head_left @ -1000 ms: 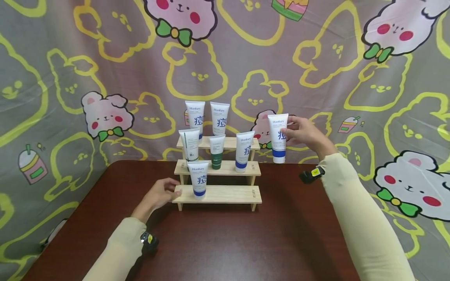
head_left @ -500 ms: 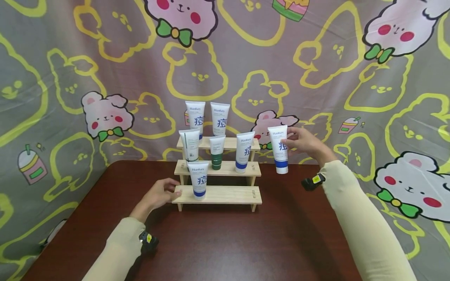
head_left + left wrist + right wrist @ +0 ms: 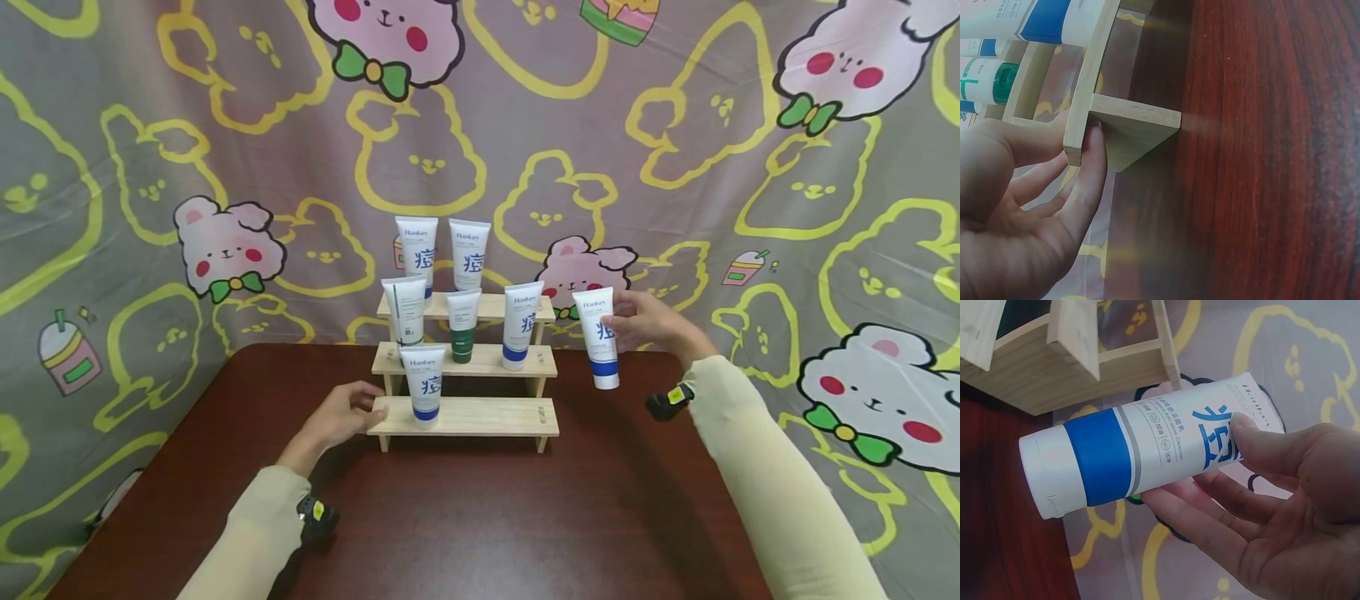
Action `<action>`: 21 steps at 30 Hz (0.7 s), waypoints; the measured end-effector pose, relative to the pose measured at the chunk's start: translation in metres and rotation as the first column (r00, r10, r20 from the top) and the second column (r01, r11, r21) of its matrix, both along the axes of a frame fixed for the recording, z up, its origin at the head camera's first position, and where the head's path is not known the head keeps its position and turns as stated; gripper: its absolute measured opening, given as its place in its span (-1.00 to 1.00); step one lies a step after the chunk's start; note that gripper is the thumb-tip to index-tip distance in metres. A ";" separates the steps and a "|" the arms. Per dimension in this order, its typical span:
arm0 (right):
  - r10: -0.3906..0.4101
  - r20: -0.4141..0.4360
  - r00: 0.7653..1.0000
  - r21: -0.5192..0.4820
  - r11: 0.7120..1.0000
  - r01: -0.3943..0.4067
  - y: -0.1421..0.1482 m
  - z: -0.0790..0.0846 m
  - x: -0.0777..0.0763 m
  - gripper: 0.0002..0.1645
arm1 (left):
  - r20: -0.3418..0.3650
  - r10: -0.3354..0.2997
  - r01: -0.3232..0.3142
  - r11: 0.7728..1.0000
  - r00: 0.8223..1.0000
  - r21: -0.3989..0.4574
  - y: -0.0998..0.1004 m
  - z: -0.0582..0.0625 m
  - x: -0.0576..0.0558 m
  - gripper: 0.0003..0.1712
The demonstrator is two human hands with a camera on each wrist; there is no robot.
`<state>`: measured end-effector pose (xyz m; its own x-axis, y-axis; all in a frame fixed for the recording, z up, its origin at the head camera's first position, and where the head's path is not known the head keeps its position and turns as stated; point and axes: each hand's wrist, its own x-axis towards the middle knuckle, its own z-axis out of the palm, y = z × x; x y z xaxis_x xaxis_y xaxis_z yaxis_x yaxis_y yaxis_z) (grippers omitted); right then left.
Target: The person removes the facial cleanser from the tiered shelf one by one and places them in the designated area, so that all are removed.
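My right hand pinches a white and blue cleanser tube between thumb and fingers, cap down, in the air to the right of the stand. The left hand grips the left end of the lowest shelf of a three-step wooden stand, thumb on top and fingers beneath. One matching blue-banded tube stands on that shelf near the left hand. On the middle step are a green-striped tube, a small green-bottomed tube and another blue-banded tube.
Two more blue-lettered tubes, a left one and a right one, stand on the top step. The dark red-brown table carries the stand. A patterned curtain hangs close behind it.
My right hand has lowered the held tube beside the stand, and the tube now leans slightly. The left hand and the stand have stayed put.
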<state>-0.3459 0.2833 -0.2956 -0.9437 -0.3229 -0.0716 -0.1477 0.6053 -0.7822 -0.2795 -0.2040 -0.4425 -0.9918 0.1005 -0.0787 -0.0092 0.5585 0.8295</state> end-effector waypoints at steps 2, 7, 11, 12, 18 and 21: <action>-0.001 0.015 1.000 -0.017 1.000 0.001 0.000 -0.004 0.000 -0.46 | 0.012 0.009 -0.009 1.000 1.000 0.001 0.000 0.000 0.000 -0.52; -0.015 0.037 0.999 -0.024 1.000 0.015 0.002 -0.013 0.000 -0.44 | 0.018 0.006 -0.006 1.000 1.000 0.000 0.000 0.002 0.000 -0.51; -0.015 0.054 0.998 -0.018 1.000 0.016 0.002 -0.019 0.000 -0.46 | 0.024 0.003 -0.003 1.000 1.000 -0.006 0.001 0.004 0.001 -0.51; -0.011 0.060 0.998 -0.022 1.000 0.012 0.003 -0.021 0.000 -0.46 | 0.023 0.001 0.000 1.000 1.000 -0.008 0.001 0.004 0.001 -0.51; -0.010 0.067 0.998 -0.016 1.000 0.011 0.004 -0.031 0.001 -0.41 | 0.011 -0.008 0.008 1.000 1.000 -0.008 0.001 0.005 0.002 -0.52; -0.015 0.089 0.996 -0.015 1.000 0.016 0.005 -0.038 0.000 -0.37 | 0.009 -0.011 0.012 1.000 1.000 -0.008 0.000 0.004 0.002 -0.51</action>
<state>-0.3457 0.2887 -0.3332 -0.9387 -0.3100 -0.1505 -0.0677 0.5943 -0.8014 -0.2778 -0.2038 -0.4386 -0.9899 0.1112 -0.0882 -0.0100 0.5654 0.8248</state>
